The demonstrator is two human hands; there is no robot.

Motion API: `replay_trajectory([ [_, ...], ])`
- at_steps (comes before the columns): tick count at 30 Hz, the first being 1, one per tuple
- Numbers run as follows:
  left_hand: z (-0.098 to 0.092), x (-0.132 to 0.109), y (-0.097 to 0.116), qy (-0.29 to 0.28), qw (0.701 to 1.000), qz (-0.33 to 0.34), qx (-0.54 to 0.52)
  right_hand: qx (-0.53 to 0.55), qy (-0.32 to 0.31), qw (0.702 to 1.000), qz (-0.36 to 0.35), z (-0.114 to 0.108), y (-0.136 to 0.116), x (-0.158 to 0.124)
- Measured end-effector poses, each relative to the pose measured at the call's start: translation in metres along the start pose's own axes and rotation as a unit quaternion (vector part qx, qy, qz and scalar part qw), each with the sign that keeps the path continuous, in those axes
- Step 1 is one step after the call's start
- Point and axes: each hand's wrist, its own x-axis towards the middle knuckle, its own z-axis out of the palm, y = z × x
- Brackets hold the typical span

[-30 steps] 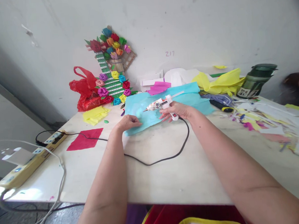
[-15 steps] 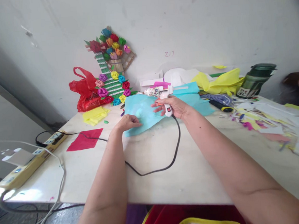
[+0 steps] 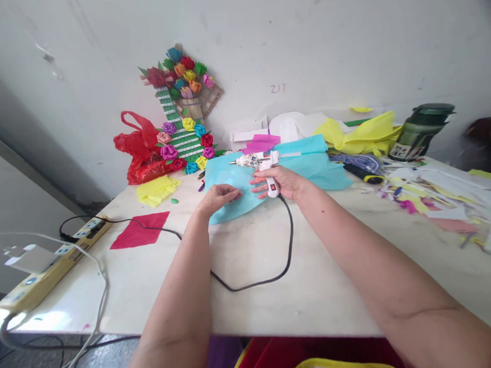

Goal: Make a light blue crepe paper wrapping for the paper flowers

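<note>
My right hand (image 3: pixel 285 182) holds a white hot glue gun (image 3: pixel 273 186) by its handle, with the fingertips stretched out past it. Its metal nozzle points left, and a clear glue stick (image 3: pixel 289 154) sticks out at the back. Just left of the gun, my left hand (image 3: pixel 222 198) is closed in a pinch over light blue crepe paper (image 3: pixel 247 203). Whatever its fingertips hold, if anything, I cannot make out. From the handle, a black cord (image 3: pixel 290 242) loops over the tabletop and passes under my left forearm.
At left lie a dark red paper square (image 3: pixel 140 230), yellow paper (image 3: pixel 157 190) and a power strip (image 3: pixel 61 258). Behind stand a red plastic bag (image 3: pixel 142 149) and a paper-flower craft (image 3: pixel 183 138). To the right are a green bottle (image 3: pixel 420 129), a black-and-yellow cutter (image 3: pixel 362 174) and paper scraps (image 3: pixel 448 192).
My right hand and the glue gun have shifted slightly left and down. My left hand has moved a little right, closer to the gun. A pale blue lump by its fingers is now hidden.
</note>
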Motion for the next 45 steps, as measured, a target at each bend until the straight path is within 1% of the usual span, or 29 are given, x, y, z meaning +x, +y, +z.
replay_trajectory([
  [7, 0.005, 0.001, 0.0, -0.032, 0.999, -0.042, 0.0, -0.035, 0.0, 0.999, 0.0, -0.004, 0.004, 0.005],
  [12, 0.005, 0.0, 0.003, -0.029, 0.998, -0.039, -0.029, -0.012, -0.003, 1.0, -0.022, 0.006, 0.004, 0.004],
  [15, 0.005, -0.001, 0.007, -0.019, 0.998, -0.025, -0.049, 0.018, 0.0, 0.999, -0.038, 0.012, 0.005, 0.004],
  [19, 0.007, -0.002, 0.012, -0.026, 0.998, -0.012, -0.054, 0.038, 0.027, 0.998, -0.042, 0.013, 0.007, 0.005],
  [24, 0.012, -0.002, 0.013, -0.076, 0.996, -0.027, -0.029, 0.03, 0.068, 0.996, -0.045, 0.012, 0.007, 0.006],
  [31, 0.013, -0.001, 0.014, -0.123, 0.991, -0.048, 0.003, 0.037, 0.108, 0.992, -0.057, 0.012, 0.007, 0.008],
  [33, 0.012, -0.002, 0.016, -0.119, 0.992, -0.041, 0.007, 0.04, 0.117, 0.99, -0.068, 0.013, 0.007, 0.008],
  [38, 0.011, -0.004, 0.021, -0.076, 0.997, -0.012, 0.0, 0.034, 0.118, 0.99, -0.072, 0.018, 0.004, 0.005],
  [39, 0.012, -0.004, 0.021, -0.079, 0.997, -0.014, -0.002, 0.028, 0.12, 0.99, -0.068, 0.019, 0.004, 0.005],
  [42, 0.014, -0.002, 0.017, -0.113, 0.993, -0.031, 0.002, -0.007, 0.14, 0.989, -0.051, 0.017, 0.006, 0.006],
  [45, 0.016, 0.001, 0.012, -0.134, 0.99, -0.034, 0.02, -0.051, 0.162, 0.985, -0.034, 0.012, 0.008, 0.008],
])
